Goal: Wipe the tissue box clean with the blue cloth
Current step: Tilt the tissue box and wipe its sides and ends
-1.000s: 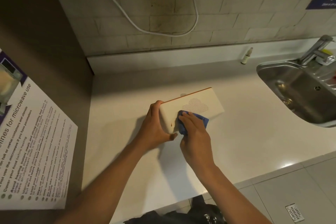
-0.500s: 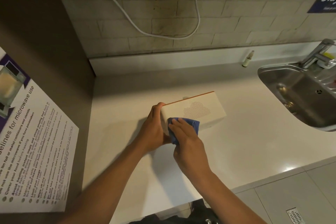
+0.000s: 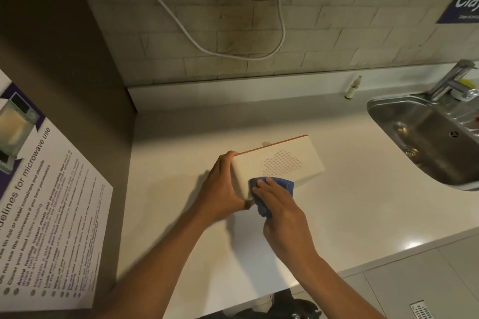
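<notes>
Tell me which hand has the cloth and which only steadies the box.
The right hand presses the blue cloth against the tissue box front. The left hand only grips the box's left end, no cloth under it.

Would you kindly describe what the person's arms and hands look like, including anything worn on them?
Both forearms are bare as far as the picture shows; no sleeve is visible. The left hand and the right hand wear no gloves, and no watch, bracelet or ring shows on the visible sides.
</notes>
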`<state>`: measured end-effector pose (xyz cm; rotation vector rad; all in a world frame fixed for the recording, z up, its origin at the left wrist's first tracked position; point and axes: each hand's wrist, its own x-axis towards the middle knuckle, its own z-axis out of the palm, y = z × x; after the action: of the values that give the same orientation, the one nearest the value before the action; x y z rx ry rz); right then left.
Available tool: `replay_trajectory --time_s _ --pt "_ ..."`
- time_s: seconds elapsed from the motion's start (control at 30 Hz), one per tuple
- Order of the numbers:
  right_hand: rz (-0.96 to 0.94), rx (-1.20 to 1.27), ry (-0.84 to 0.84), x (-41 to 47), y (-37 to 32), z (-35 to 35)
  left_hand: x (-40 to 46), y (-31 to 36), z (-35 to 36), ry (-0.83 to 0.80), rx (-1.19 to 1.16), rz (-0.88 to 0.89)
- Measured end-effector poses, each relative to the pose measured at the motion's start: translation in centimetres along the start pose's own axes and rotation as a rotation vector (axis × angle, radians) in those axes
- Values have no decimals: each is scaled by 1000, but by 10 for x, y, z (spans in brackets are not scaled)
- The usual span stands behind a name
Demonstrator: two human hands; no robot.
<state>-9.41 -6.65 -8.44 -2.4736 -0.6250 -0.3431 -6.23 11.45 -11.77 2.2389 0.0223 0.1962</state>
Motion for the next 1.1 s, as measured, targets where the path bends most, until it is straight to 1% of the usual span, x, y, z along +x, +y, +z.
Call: replay_trajectory --time_s 0.13,0.2,0.3,0.37,0.43,0.53,0.6,0.67,0.77,0.83,0.9,1.0,1.1 --pt "107 6 92 24 -1 -6 1 -1 0 26 10 21" --pt "81 25 115 28 -13 -3 2 -2 0 12 25 13" --pt "-16 37 40 15 -24 0 3 -1 -3 -32 0 -10" --pt "-48 46 -4 8 -24 -4 4 -1 -4 -58 -17 -28" --pt "-18 150 -20 7 -18 -14 3 -1 -3 -50 -31 -38" --pt "105 419 -7 8 -6 -33 2 -2 -2 -5 -39 -31" --pt "176 541 59 7 7 -44 0 0 -1 23 -41 -32" --pt "245 591 172 7 23 -53 -1 2 -2 24 -54 -56" --pt "428 660 360 13 56 -61 -2 4 -2 21 -64 -74" --pt "499 624 409 21 74 -64 -2 5 -2 22 -56 -73" --pt "488 535 399 33 82 -64 -4 6 -1 18 -47 -74" --pt "394 454 332 52 79 -55 -6 7 -1 17 -22 -44" --pt "268 294 209 56 70 -40 -7 8 -1 22 -12 -29"
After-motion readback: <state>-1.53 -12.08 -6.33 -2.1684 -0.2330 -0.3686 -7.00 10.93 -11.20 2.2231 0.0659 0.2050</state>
